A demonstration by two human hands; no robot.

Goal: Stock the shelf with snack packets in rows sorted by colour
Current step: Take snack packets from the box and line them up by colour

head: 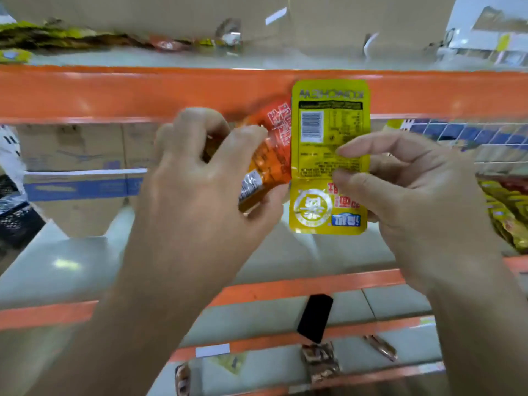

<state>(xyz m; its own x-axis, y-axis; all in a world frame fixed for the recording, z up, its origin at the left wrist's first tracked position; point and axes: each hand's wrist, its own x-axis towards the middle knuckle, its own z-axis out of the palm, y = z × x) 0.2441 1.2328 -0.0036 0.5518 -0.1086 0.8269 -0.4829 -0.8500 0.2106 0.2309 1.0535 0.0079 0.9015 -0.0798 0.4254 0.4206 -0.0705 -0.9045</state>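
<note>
Left hand (pixel 200 178) curls around an orange packet (pixel 271 155); right hand (pixel 405 190) pinches a yellow packet (pixel 328 155) between thumb and fingers, before the orange shelf beam (pixel 114 92)

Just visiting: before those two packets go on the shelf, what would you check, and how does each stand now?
1. Left hand grips the glossy orange foil packet: ok.
2. Right hand pinches the flat yellow foil packet: ok.
3. One colour per hand: ok.
4. Yellow packet right way up: not ok, its print is upside down.
5. Yellow pile on the grey shelf at right: ok.
6. Orange row to join: cannot tell.
</note>
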